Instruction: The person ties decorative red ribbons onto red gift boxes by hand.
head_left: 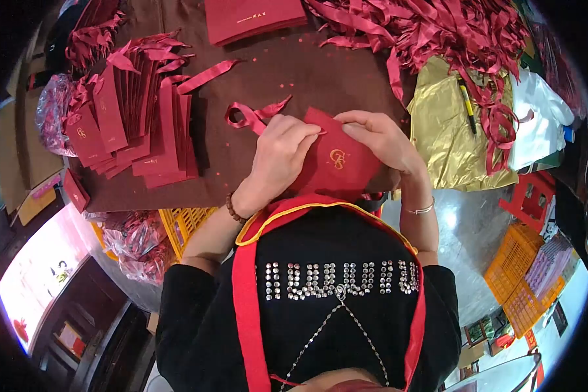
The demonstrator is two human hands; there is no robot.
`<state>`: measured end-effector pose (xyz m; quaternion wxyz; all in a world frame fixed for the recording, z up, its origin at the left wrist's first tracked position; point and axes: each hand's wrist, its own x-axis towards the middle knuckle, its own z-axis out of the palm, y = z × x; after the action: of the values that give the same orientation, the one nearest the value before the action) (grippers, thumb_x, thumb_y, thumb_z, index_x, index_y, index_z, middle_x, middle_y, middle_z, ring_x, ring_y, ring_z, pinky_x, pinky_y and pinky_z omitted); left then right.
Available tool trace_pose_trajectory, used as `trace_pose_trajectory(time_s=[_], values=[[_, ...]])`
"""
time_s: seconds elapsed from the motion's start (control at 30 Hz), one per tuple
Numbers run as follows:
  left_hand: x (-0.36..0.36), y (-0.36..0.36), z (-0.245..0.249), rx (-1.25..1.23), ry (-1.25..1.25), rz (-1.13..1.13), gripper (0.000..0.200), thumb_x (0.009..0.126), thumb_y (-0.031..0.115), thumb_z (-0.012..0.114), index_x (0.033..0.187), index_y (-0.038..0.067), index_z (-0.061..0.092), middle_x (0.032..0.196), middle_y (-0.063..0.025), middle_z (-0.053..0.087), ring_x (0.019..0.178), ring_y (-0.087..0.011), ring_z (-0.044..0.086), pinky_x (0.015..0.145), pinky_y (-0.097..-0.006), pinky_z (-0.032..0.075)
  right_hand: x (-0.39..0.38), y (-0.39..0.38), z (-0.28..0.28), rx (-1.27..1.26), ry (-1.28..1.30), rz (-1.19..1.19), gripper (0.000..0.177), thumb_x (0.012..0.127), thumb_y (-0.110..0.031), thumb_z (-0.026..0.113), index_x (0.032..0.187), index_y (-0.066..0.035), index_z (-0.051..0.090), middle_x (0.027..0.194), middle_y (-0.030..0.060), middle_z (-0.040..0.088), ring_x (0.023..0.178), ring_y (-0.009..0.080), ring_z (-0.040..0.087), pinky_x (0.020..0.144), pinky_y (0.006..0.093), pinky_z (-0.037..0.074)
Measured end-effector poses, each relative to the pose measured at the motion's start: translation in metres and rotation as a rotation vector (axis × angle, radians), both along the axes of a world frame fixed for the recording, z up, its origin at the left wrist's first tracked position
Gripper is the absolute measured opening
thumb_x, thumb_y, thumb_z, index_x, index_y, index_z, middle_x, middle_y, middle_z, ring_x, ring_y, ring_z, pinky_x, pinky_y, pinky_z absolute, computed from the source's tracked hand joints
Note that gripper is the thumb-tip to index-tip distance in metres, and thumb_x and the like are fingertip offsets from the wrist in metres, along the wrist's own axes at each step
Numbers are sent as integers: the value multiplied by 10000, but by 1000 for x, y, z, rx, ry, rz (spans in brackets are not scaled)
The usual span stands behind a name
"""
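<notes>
Just in front of my chest, both hands are at a dark red paper bag (336, 153) with a gold logo, its top edge turned away from me. My left hand (281, 147) is closed in a pinch at the bag's upper left edge. A red ribbon (248, 117) trails out beyond that hand onto the table, curled in a loop. The fingers of my right hand (379, 137) grip the bag's upper right edge, thumb and fingertips together.
Fanned red bags with ribbons (127, 124) lie at the left of the brown-covered table (242, 163). A stack of flat red bags (255, 19) lies at the back. Loose ribbons (431, 32) heap at the far right, above gold cloth (438, 130) with a yellow-black pen (468, 106).
</notes>
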<state>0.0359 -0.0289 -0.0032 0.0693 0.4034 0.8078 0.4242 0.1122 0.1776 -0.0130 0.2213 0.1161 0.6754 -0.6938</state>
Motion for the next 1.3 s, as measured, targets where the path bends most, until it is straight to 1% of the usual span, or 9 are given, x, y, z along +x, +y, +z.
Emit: trace_pose_trajectory(time_s=[0.07, 0.3, 0.4, 0.57, 0.67, 0.73, 0.83, 0.97, 1.3], values=[[1, 5, 2, -9, 69, 26, 128, 750, 21, 674, 876, 28, 656, 785, -103, 607, 754, -270, 573, 657, -342, 456, 0, 0, 1, -89, -36, -22, 287, 928, -115, 505, 1157, 52, 549, 994, 33, 615, 911, 67, 541, 819, 223, 445], [1, 13, 7, -47, 132, 12, 86, 753, 6, 659, 832, 20, 630, 751, -108, 574, 707, -290, 539, 624, -361, 438, 1, 0, 2, -87, -5, -25, 292, 923, -107, 510, 1168, 46, 545, 993, 24, 607, 904, 59, 531, 813, 215, 438], [1, 13, 7, -62, 151, -7, 82, 751, -3, 654, 824, 19, 624, 744, -108, 565, 699, -291, 531, 620, -368, 435, 0, -2, 5, -76, -51, -23, 295, 914, -100, 520, 1169, 45, 545, 989, 17, 603, 898, 54, 524, 806, 210, 434], [-2, 14, 13, -118, 227, -80, 78, 748, -14, 638, 806, 23, 601, 740, -111, 548, 705, -300, 523, 631, -378, 433, 1, -7, 9, -44, 80, -20, 312, 882, -65, 549, 1172, 49, 535, 1065, 60, 600, 992, 93, 539, 877, 234, 434], [-2, 14, 13, -203, 264, -108, 70, 734, -7, 595, 792, 25, 575, 746, -112, 534, 726, -300, 513, 656, -376, 430, 0, -7, 8, -20, 83, 16, 321, 879, -48, 544, 1182, 54, 521, 1097, 85, 593, 1047, 117, 533, 914, 253, 425], [-2, 16, 17, -289, 341, -159, 85, 696, 8, 552, 778, 27, 542, 753, -117, 518, 741, -298, 498, 678, -370, 425, -1, -8, 11, -9, 109, 24, 320, 880, -42, 540, 1184, 56, 518, 1096, 86, 594, 1048, 118, 533, 912, 255, 426], [-1, 20, 23, -332, 418, -172, 117, 655, 25, 542, 771, 28, 530, 765, -117, 512, 760, -289, 491, 683, -370, 422, 0, -8, 13, -8, 146, 27, 316, 881, -31, 534, 1184, 59, 515, 1089, 84, 597, 1040, 117, 536, 905, 256, 430], [4, 21, 24, -326, 512, -196, 143, 667, 84, 553, 794, 18, 553, 758, -109, 502, 759, -247, 465, 663, -349, 388, 3, -8, 12, -88, 127, -6, 309, 882, -20, 530, 1180, 58, 518, 1073, 81, 608, 1017, 111, 544, 891, 251, 433], [6, 19, 23, -293, 534, -203, 122, 662, 89, 550, 764, 23, 534, 736, -106, 480, 749, -250, 461, 658, -353, 388, 2, -5, 8, -223, 69, -16, 307, 875, -11, 539, 1175, 54, 524, 1093, 97, 617, 1008, 108, 544, 887, 247, 432]])
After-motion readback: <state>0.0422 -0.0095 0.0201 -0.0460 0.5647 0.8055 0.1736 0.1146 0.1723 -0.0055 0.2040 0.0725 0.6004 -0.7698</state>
